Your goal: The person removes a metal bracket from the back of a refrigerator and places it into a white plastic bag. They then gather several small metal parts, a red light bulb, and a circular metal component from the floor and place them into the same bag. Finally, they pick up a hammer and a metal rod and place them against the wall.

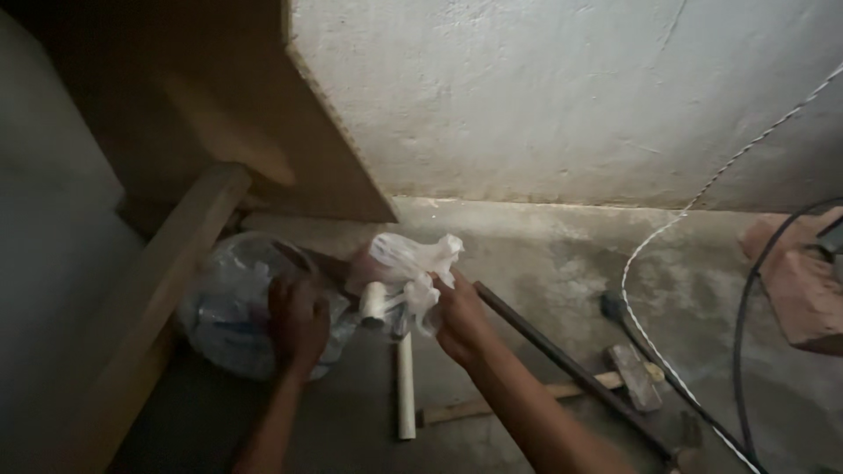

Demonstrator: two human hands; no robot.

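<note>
Left hand [299, 320] grip clamped on clear crumpled plastic bag [230, 303]; right hand [458, 320] grip pinches white crinkled bag [411, 268] over white pipe [405, 382].

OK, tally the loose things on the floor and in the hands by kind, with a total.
Plastic bags: 2, a clear bag under the left hand and a white bag in the right hand
White pipe pieces: 2, a short fitting and a long pipe
Hammers: 1
Dark metal rods: 1
Bricks: 1
Total: 7
</note>
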